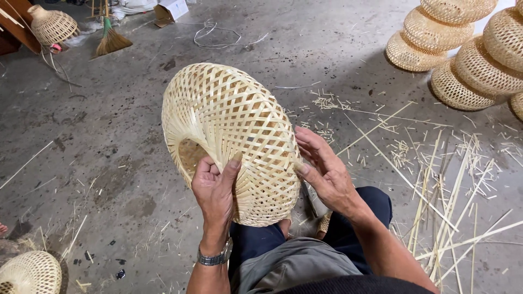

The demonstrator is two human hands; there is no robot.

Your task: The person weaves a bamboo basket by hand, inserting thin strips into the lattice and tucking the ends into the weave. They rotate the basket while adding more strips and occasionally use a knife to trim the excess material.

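Pale woven bamboo lattice basket (231, 136): gripped by left hand (215, 190) at its opening, right hand (324, 174) steadying the side; weave inspection underway.

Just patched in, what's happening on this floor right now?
A seated person holds a woven bamboo basket over their lap with both hands. The left hand has its grip on the rim by the opening, thumb pressed on the weave; the right hand rests against the side. Finished baskets are stacked at upper right, and loose bamboo strips litter the concrete floor.

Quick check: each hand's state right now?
Left hand: closed on the basket rim.
Right hand: open, fingers resting on the basket's side.
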